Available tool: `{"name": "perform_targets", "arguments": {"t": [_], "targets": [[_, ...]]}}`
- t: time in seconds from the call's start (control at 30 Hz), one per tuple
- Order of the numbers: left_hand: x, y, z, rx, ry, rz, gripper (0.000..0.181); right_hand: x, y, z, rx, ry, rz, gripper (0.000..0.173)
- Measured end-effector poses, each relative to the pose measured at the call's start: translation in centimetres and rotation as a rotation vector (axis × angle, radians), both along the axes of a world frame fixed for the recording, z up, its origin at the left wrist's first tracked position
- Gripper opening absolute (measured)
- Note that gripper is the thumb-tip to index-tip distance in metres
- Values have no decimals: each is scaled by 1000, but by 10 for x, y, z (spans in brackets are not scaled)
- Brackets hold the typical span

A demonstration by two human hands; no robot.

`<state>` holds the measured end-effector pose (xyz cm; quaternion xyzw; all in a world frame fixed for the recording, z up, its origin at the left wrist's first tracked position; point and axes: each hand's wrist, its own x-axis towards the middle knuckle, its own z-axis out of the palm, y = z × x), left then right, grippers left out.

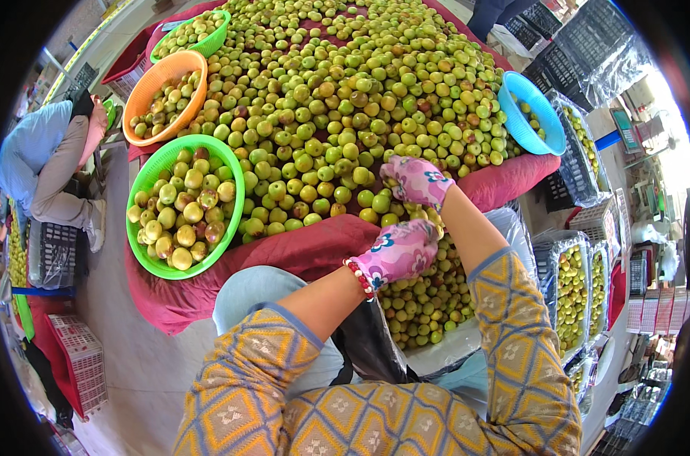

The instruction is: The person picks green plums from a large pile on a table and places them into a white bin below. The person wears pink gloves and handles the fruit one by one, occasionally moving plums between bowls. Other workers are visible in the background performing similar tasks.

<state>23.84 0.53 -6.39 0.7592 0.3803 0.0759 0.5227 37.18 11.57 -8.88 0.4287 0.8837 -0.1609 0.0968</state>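
Green and reddish round fruits (316, 119) lie heaped on a table covered with dark red cloth (299, 245). My left hand (399, 251), in a pink flowered glove with a beaded bracelet at the wrist, is over the near edge, above a plastic-lined crate of fruit (427, 302). Just beyond it, my right hand (418, 181), gloved alike, is at the near side of the heap with its fingers bent beside fruits. Whether either hand grips a fruit cannot be told, as the gloves cover the fingertips.
At the left stand a green basket (239, 211), an orange basket (129, 122) and another green basket (222, 40), all with fruit. A blue basket (530, 137) leans at the right. Lined crates of fruit (570, 296) stand further right. A person (43, 154) bends at the far left.
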Motion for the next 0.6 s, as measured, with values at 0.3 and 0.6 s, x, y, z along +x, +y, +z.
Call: {"name": "perform_targets", "arguments": {"t": [0.3,0.6], "targets": [[-22,-17,41,1070,-545,297,25,-107,-14,-11,183,70,277,21],[-18,-6,15,962,-644,313,22,-127,-9,-27,173,-140,134,25]]}}
